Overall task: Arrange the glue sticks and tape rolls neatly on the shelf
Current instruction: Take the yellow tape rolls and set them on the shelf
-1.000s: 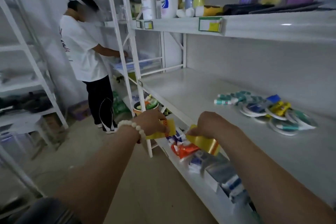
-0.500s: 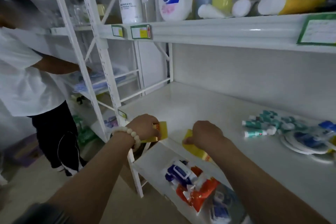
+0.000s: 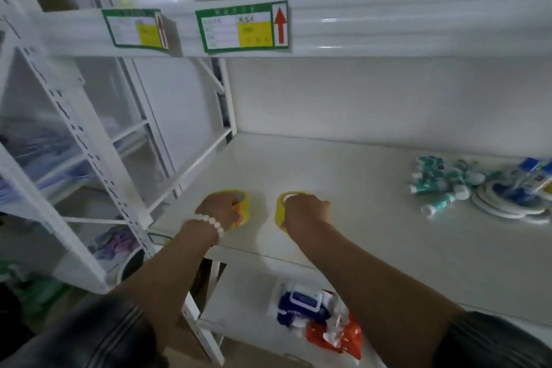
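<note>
Left hand and right hand are each gripping a yellow tape roll, probably lining them up flat on the shelf.

The shelf looks like smooth white painted metal with a faint sheen. Yellow tape rolls look glossy plastic. Labels are paper. Bracelet beads are smooth and pearly.

A single head-worn wide-angle view looks forward and down from close in front of a white shelf, whose board fills the middle and right of the frame. The upper shelf edge runs across the top, very near, and both forearms enter from the bottom edge.
</note>
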